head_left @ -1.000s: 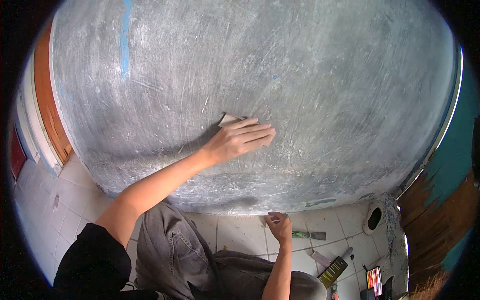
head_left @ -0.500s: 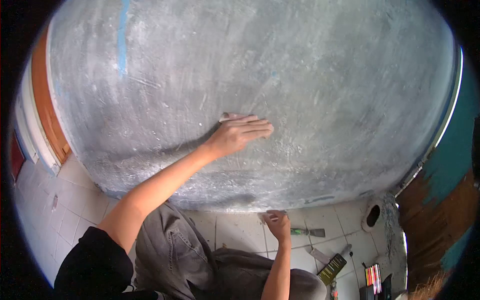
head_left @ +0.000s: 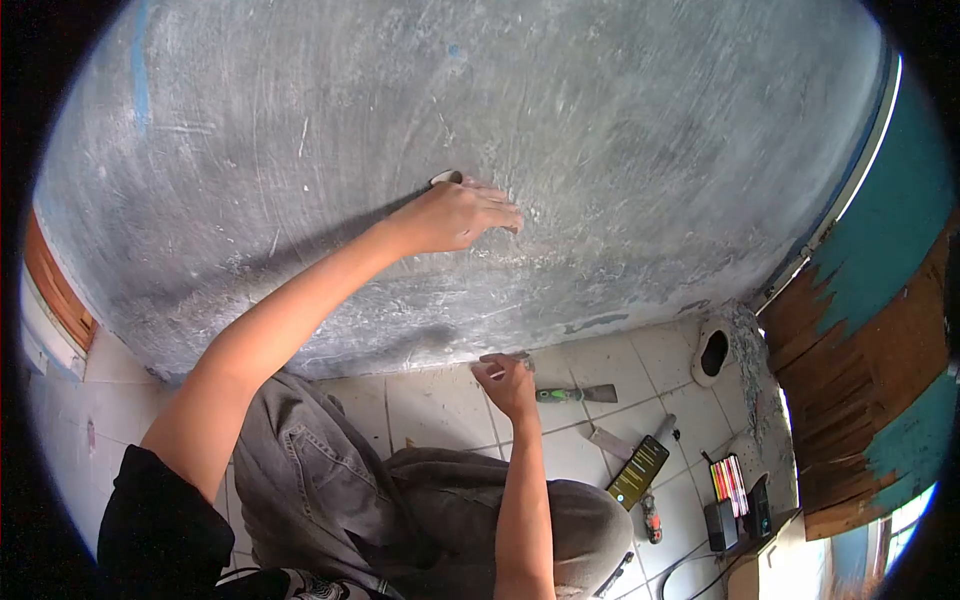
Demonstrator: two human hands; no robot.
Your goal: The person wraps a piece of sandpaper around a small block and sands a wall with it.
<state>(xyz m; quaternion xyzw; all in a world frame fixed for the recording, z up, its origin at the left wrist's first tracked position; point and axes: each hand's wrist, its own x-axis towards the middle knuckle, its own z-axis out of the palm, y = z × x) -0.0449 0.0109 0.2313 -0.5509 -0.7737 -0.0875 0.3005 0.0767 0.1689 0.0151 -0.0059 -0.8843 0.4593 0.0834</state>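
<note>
My left hand (head_left: 462, 214) is against the grey scuffed wall (head_left: 600, 150), its fingers pressed over a piece of pale sheet, likely sandpaper (head_left: 446, 178), whose curled edge sticks out above the knuckles. The rest of the sheet is hidden under the fingers. Lower down, my right hand (head_left: 508, 382) is near the foot of the wall, just above the tiled floor, with its fingers curled. Whatever is between those fingers, if anything, is too small to make out. A scraper with a green handle (head_left: 560, 395) lies on the tiles just right of it.
On the floor (head_left: 440, 410) to the right are a phone (head_left: 640, 472), a red-handled tool (head_left: 652, 520), a case of coloured sticks (head_left: 729, 484) and a black box (head_left: 720, 525). A pipe opening (head_left: 712, 352) stands by the wall corner. Torn teal panelling (head_left: 880, 270) borders the right.
The view has swung right and down, so the wall and floor items appear shifted left and up. My left hand still presses the sheet to the wall; more items show at the lower right.
</note>
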